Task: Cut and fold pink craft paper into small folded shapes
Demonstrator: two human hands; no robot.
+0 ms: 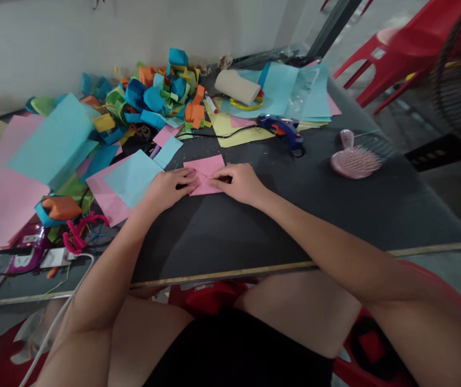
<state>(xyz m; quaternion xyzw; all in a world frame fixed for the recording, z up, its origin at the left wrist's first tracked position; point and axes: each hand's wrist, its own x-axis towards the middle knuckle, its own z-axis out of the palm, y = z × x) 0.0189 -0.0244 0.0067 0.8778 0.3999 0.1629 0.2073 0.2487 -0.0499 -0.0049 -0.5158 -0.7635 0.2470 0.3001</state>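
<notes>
A pink sheet of paper (205, 165), partly folded with creases toward its middle, lies on the dark table. My left hand (169, 188) holds its left side, fingertips pressed on the paper and thumb near the lower edge. From the right, my right hand (242, 181) grips the opposite side between thumb and fingers, close to the centre fold. The fingertips of both hands partly cover the creases. Just left of my left hand, a light blue sheet (136, 176) rests on a larger pink sheet (116, 207). A small light blue square (168, 152) lies behind my left hand.
Folded colored paper pieces (150, 97) are heaped at the back. A blue glue gun (285, 129) with its cord, a beige roll (236, 87) and a pink hairbrush (354, 160) lie to the right. A purple power strip (29, 250) sits at the left front.
</notes>
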